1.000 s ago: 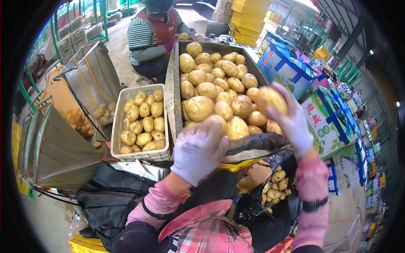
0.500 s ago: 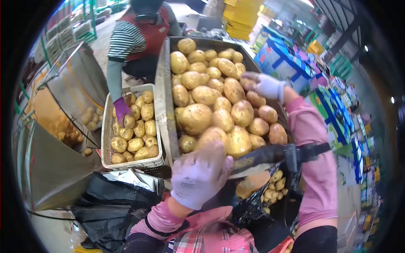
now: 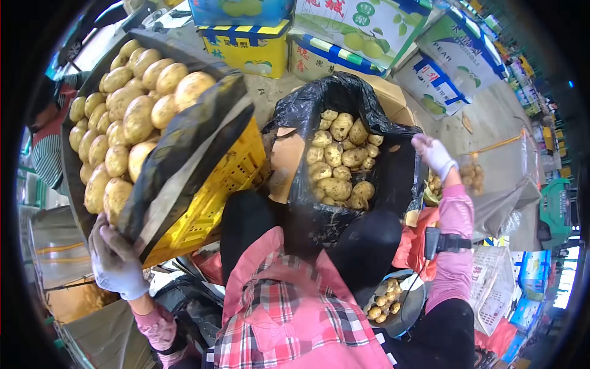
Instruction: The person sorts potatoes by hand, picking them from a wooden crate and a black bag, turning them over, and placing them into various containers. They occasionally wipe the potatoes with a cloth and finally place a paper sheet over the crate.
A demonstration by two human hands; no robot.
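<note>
A tilted bin (image 3: 184, 172) lined with dark sheeting stands at the left, heaped with large potatoes (image 3: 136, 119). My left hand (image 3: 118, 258), in a pale glove, is at the bin's near corner, fingers somewhat apart, just below the lowest potatoes. In the middle, a box lined with a black plastic bag (image 3: 393, 169) holds smaller potatoes (image 3: 335, 154). At this bag's right edge is my right hand (image 3: 436, 155), also gloved, with its fingers curled together; what they hold, if anything, is too small to make out.
Under the bin is a yellow crate (image 3: 212, 197). A basin (image 3: 410, 301) with small potatoes sits by my right leg. Fruit cartons (image 3: 356, 31) stand beyond the box. White crates (image 3: 488, 289) are at the right. Another person's striped sleeve (image 3: 48, 161) shows at far left.
The view has turned right and down, bringing the black-lined box to the middle. My right hand has left the large potatoes; my left hand has moved from atop them to the bin's corner.
</note>
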